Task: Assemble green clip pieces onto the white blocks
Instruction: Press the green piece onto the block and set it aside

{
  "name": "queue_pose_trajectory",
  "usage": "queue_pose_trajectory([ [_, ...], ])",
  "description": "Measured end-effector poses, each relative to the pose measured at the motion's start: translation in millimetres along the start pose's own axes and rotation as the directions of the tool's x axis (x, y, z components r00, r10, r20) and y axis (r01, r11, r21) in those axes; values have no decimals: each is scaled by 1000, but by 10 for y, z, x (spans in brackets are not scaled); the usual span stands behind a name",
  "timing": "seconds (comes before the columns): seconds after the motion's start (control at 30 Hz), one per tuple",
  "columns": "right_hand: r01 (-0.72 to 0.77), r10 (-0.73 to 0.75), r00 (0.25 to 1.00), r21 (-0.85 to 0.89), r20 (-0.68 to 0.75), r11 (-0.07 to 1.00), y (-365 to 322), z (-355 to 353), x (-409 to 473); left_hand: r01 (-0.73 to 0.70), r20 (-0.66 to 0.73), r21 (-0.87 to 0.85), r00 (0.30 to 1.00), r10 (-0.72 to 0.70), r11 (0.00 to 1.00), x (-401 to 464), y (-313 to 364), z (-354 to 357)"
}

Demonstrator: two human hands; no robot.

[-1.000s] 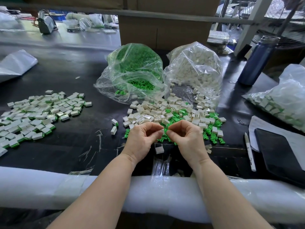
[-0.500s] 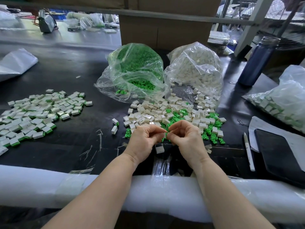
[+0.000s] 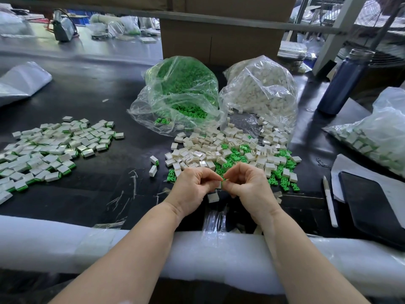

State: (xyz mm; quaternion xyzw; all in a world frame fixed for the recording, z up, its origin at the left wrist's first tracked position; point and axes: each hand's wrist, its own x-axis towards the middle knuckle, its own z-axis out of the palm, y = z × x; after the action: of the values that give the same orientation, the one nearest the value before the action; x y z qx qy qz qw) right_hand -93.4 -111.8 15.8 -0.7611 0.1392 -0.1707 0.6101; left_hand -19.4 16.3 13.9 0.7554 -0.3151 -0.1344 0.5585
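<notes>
Both hands meet over the near edge of the black table [image 3: 92,99], fingers curled. My left hand [image 3: 192,186] pinches a white block [image 3: 218,184] between thumb and forefinger; only a small face of it shows in the gap between the hands. My right hand [image 3: 245,183] pinches at the same spot, with a sliver of a green clip [image 3: 222,182] visible at the fingertips, touching the block. How far the clip is seated cannot be told.

One loose white block [image 3: 213,197] lies on the table just below the hands. Directly beyond the hands lies a mixed heap of white blocks and green clips [image 3: 230,153]. Behind that heap stand two clear bags: the bag of green clips [image 3: 182,93] on the left, the bag of white blocks [image 3: 260,88] on the right, both open toward the heap. Well to the left lies a spread of assembled pieces [image 3: 50,148], white with green edges. At far right are another bag of assembled pieces [image 3: 377,137], a blue bottle [image 3: 344,82], a white pen [image 3: 329,204] and a dark tablet [image 3: 372,207]. My forearms rest on a white foam edge pad [image 3: 65,244].
</notes>
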Motion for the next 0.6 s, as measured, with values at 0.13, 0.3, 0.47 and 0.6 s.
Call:
queue_pose_trajectory([
  [0.13,-9,9,1000,14,14,1000,-2,-9,3,3,15,-8,1000,-3,1000,-2,22,-5],
  [0.3,-28,28,999,31,28,999,7,-18,3,4,29,-10,1000,-3,1000,-12,29,-15],
  [0.47,-31,29,999,45,43,999,18,-26,7,-3,39,-1,999,3,1000,-14,35,-15],
  [0.6,-35,32,998,54,49,998,22,-33,9,-6,44,4,999,6,1000,-15,37,-17],
])
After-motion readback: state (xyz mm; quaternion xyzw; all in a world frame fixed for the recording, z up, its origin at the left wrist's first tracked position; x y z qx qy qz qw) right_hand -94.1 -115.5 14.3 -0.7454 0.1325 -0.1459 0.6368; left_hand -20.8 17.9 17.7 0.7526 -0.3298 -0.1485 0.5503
